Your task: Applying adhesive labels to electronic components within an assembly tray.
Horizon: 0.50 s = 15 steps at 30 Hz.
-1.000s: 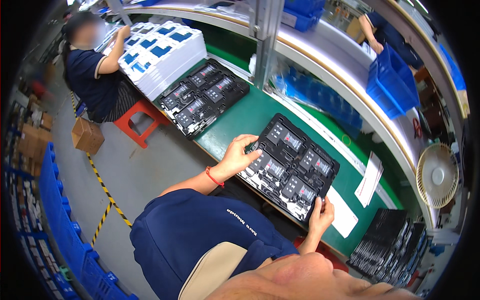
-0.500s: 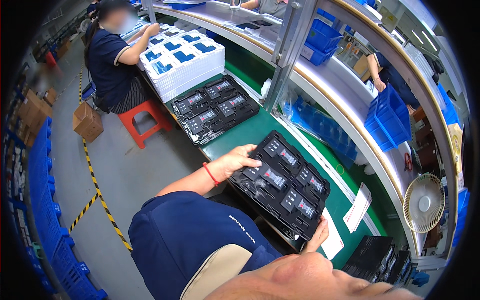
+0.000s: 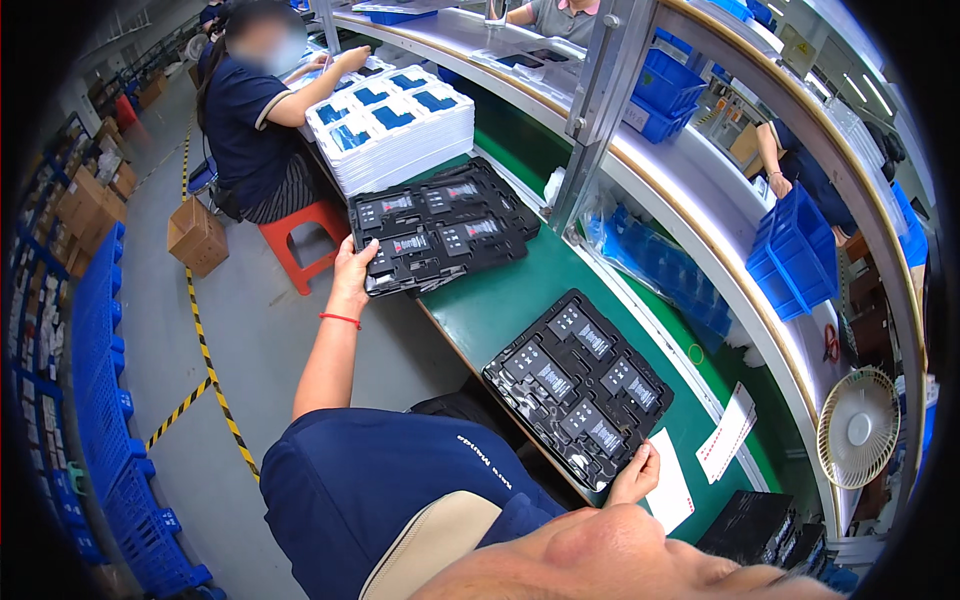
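Observation:
My left hand grips the near left edge of a black plastic tray, thumb on top and fingers under the rim. Flat black batteries with printed labels sit in its pockets. That tray lies askew over other black trays, whose edges show at its right. Close to me, a second black tray rests on the green bench, also with several batteries in its pockets. At its near right corner my right hand holds the edge, thumb above; the fingers below are partly hidden.
White trays stand stacked beyond the black ones, beside a seated co-worker. Paper slips and a white sheet lie at right. More black trays stand lower right. A metal post rises behind the bench.
My left hand has left the near tray and taken hold of the far tray, which now sits turned over those under it. The near tray lies lower on the bench; my right hand stays at its corner.

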Available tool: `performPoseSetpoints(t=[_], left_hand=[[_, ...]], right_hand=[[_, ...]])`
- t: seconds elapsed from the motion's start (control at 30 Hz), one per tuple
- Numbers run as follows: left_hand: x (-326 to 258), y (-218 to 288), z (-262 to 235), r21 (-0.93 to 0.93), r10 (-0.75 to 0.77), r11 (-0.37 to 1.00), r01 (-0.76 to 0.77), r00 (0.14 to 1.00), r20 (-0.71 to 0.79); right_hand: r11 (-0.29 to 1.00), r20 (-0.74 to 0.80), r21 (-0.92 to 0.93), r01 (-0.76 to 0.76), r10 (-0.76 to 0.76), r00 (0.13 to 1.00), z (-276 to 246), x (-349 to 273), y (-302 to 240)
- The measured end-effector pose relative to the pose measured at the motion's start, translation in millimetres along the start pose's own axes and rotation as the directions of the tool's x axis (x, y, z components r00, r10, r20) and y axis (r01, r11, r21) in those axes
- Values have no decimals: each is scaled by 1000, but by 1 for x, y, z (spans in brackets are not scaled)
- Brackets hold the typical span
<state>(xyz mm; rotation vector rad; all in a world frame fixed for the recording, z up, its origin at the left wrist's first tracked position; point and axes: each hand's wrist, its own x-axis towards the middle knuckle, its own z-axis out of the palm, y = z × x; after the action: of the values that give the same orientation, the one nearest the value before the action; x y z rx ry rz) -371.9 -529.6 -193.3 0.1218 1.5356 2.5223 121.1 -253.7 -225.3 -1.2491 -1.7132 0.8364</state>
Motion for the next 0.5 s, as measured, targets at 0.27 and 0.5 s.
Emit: performPoseSetpoints(t=[0.27,0.5], left_hand=[[22,-59,13,225,173,966,-128,966,-192],[47,-96,3,501,317,857,-119,889,-331]], right_hand=[[999,-40,18,41,-41,998,2,-8,-3],[997,-55,-8,72,-72,996,5,-8,-8]])
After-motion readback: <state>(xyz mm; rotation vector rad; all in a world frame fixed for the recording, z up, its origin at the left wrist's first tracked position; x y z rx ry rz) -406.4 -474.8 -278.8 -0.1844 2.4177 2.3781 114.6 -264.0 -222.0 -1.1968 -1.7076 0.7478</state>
